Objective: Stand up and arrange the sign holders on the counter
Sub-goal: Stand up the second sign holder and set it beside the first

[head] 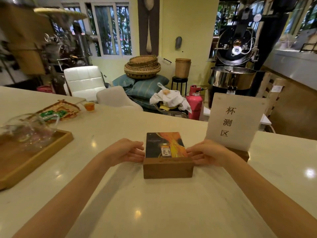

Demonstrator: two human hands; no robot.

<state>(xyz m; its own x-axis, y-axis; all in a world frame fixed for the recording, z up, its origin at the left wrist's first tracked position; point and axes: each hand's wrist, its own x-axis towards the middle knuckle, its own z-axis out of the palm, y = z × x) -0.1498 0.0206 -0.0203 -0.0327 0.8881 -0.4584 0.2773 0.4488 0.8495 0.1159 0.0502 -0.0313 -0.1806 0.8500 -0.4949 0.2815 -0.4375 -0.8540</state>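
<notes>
A sign holder with a dark wooden block base (168,168) stands upright on the white counter (154,203), carrying a dark and orange picture card (165,145). My left hand (127,150) grips its left end and my right hand (208,152) grips its right end. A second sign holder stands just behind my right hand: a white card with black characters (234,121) in a wooden base (241,154), partly hidden by my right hand.
A wooden tray (36,152) with glass vessels (25,131) sits at the left. Behind it lie a woven fan (60,110) and a small glass of amber drink (89,106). The counter's far edge runs just beyond the signs, with chairs and a pink cylinder (194,102) past it.
</notes>
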